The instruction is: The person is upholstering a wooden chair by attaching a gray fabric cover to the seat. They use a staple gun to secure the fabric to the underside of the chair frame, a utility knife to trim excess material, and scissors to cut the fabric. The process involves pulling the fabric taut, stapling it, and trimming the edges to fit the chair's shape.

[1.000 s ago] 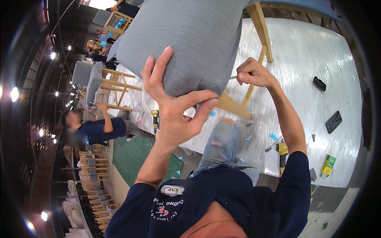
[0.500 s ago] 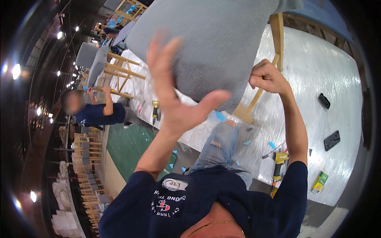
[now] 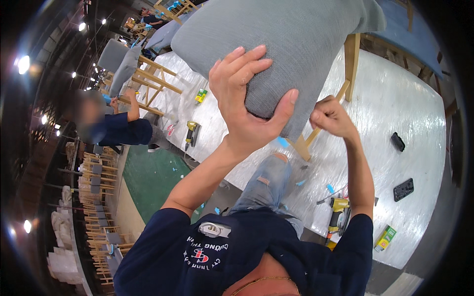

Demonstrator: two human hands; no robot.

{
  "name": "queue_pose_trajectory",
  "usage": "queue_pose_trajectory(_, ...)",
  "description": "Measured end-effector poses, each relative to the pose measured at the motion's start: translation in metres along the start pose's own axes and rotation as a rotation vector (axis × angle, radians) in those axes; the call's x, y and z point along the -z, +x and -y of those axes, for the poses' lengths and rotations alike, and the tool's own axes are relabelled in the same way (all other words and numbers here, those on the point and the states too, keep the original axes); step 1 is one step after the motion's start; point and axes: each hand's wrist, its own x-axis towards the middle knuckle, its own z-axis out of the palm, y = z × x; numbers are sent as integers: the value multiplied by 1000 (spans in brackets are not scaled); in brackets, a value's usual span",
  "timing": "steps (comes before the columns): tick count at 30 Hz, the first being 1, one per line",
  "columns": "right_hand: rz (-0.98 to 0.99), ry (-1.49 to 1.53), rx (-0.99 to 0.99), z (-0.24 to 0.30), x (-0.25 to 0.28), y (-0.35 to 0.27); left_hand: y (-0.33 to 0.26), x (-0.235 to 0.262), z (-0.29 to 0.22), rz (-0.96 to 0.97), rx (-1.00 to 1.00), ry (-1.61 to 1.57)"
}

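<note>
A grey upholstered chair (image 3: 291, 54) with wooden legs fills the upper middle, standing on a plastic-wrapped surface (image 3: 395, 113). Round its near padded corner my left hand (image 3: 249, 101) is clasped, fingers spread over the fabric and thumb on the other side. My right hand (image 3: 333, 117) is closed in a pinch by the cover's right lower edge, close to a wooden leg (image 3: 350, 61). What its fingers hold is hidden now.
Right of my leg lie a yellow-and-black air stapler (image 3: 337, 217), a green-yellow box (image 3: 385, 238) and two black objects, one a flat case (image 3: 403, 190). Another stapler (image 3: 192, 134) lies left. A co-worker (image 3: 126, 129) handles another grey chair (image 3: 126, 69). Blue scraps are scattered about.
My left hand has come from a blurred, open reach onto the padded corner and closed round it. My right hand remains pinched by the fabric edge; the yellow bit seen in it is now hidden.
</note>
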Motion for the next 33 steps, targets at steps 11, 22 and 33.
queue_pose_trajectory(11,-247,-6,-279,-32,-23,-82,8,10,-4,13,64,-51)
queue_pose_trajectory(22,-707,353,-709,-63,-133,-224,14,25,14,69,96,-352)
queue_pose_trajectory(33,-584,-469,-927,-143,-119,-229,-54,38,-48,-314,481,-672)
